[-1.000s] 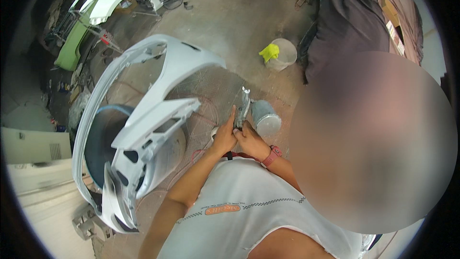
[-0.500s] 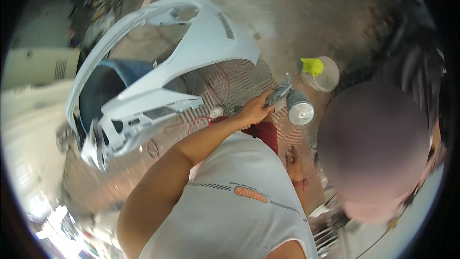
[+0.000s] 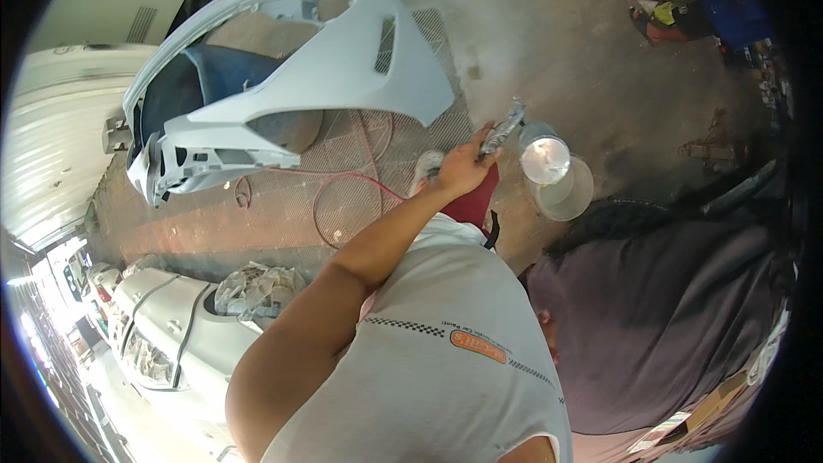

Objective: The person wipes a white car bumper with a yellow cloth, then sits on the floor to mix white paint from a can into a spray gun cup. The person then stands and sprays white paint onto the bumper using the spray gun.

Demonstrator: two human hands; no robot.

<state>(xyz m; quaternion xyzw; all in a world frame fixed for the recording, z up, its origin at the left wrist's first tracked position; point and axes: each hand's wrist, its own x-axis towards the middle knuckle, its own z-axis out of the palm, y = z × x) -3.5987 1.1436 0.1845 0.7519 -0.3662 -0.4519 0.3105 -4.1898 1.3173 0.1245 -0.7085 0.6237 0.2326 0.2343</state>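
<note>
My left hand point(image 3: 464, 165) is closed around the handle of a silver spray gun point(image 3: 504, 130). A round metal cup point(image 3: 545, 159) sits beside the gun, its shiny top facing up. Left of the gun is a pale grey car bumper point(image 3: 360, 60), resting over a blue drum point(image 3: 219, 77); a gap separates gun and bumper. Of my right hand point(image 3: 547, 323) only a small part shows at my right side, by a person's dark shirt. Its fingers are too hidden to read.
A translucent bucket point(image 3: 573, 193) stands below the cup. A red hose point(image 3: 321, 197) curls over the floor grating. At right a person in a dark shirt point(image 3: 660, 317) is close beside me. A white car point(image 3: 163, 326) stands lower left; another person point(image 3: 716, 17) is far right.
The view has turned, bringing the white car into sight. The gun and cup have moved up in the picture, and the cup now overlaps the bucket. My right hand has become mostly hidden.
</note>
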